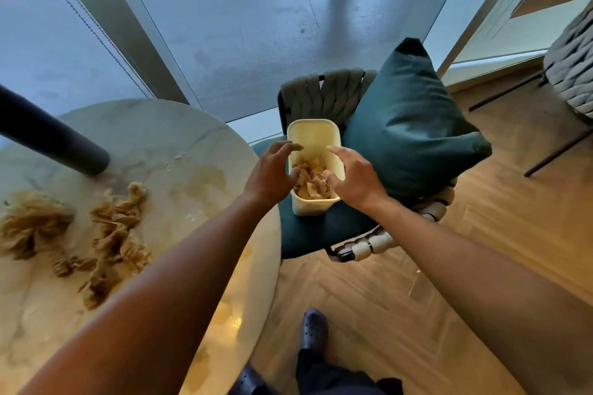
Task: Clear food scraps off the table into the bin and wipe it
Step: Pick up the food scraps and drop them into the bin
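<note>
Your left hand (272, 170) and right hand (349, 176) hover apart over the bin (313, 138) on the chair seat (308, 234), fingers spread, holding nothing. Bin is part full of crumpled tan scraps (309, 181). More scraps (112, 234) lie on the table (179, 138): probably light, limp, maybe greasy. Scoop bunches from underneath rather than pinching.

round marble table (154, 125) bears brown food scraps (112, 228), a dark post (48, 135), perhaps wet smears.
</note>
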The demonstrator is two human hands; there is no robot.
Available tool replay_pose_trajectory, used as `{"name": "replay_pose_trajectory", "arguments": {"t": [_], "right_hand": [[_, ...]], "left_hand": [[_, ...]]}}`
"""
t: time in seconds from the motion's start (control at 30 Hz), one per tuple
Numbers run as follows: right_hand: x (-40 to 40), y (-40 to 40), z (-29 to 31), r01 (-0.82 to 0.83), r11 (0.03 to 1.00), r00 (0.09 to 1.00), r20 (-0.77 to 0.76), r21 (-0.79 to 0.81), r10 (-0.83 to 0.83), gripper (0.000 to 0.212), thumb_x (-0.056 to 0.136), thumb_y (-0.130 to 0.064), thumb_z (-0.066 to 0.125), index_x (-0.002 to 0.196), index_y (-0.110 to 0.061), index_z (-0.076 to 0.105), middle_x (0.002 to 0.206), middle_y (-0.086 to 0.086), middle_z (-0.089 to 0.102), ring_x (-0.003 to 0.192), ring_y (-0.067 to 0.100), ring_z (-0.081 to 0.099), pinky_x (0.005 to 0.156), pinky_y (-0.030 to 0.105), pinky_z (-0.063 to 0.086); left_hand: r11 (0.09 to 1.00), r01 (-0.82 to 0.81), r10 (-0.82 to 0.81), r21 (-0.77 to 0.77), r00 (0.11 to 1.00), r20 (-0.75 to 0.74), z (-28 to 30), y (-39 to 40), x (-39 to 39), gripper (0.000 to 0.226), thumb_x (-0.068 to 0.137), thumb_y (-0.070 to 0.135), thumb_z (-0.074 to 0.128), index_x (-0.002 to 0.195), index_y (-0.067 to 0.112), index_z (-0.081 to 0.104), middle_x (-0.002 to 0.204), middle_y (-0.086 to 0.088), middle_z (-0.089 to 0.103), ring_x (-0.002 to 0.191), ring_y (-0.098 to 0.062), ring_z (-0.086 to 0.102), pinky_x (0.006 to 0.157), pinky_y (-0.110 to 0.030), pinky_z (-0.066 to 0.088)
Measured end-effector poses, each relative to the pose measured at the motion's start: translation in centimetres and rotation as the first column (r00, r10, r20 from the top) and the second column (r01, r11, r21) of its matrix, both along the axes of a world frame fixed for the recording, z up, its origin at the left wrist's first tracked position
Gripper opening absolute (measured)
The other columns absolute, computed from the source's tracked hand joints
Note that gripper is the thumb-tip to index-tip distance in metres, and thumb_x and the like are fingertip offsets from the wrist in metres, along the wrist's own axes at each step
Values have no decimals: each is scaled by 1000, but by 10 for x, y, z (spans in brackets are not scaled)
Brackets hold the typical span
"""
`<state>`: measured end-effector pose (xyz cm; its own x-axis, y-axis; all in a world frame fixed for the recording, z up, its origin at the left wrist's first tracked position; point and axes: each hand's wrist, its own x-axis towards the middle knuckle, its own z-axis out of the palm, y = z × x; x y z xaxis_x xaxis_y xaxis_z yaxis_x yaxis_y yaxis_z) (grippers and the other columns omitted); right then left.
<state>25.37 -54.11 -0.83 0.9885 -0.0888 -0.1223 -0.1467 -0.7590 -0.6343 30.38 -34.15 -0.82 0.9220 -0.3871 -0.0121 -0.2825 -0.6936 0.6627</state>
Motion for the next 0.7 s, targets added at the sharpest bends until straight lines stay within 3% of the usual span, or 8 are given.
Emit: {"name": "replay_pose_trajectory", "arguments": {"t": [0.3, 0.5, 0.7], "right_hand": [[1, 19, -3, -99, 994, 994, -56, -46, 97, 39, 94, -35, 65, 131, -26, 59, 134, 1, 57, 118, 23, 58, 96, 38, 48], [-10, 56, 2, -172, 985, 985, -40, -28, 171, 34, 94, -32, 65, 127, -23, 62, 128, 2, 60, 111, 22, 60, 95, 41, 53], [-30, 109, 6, -237, 971, 971, -39, -20, 236, 35, 94, -32, 66, 127, -22, 61, 129, 4, 61, 113, 23, 60, 98, 46, 52]], "left_hand": [[996, -44, 43, 77, 999, 16, -11, 39, -16, 23, 96, 25, 66, 118, 21, 67, 120, -2, 66, 107, -19, 62, 91, -35, 54], [987, -108, 109, 118, 994, -5, -9, 85, -44, 22, 96, 25, 64, 118, 20, 68, 118, 0, 66, 105, -17, 63, 90, -30, 52], [976, -171, 177, 137, 984, -35, -5, 150, -75, 21, 94, 24, 65, 114, 21, 69, 115, 2, 67, 106, -18, 63, 92, -35, 51]]}}
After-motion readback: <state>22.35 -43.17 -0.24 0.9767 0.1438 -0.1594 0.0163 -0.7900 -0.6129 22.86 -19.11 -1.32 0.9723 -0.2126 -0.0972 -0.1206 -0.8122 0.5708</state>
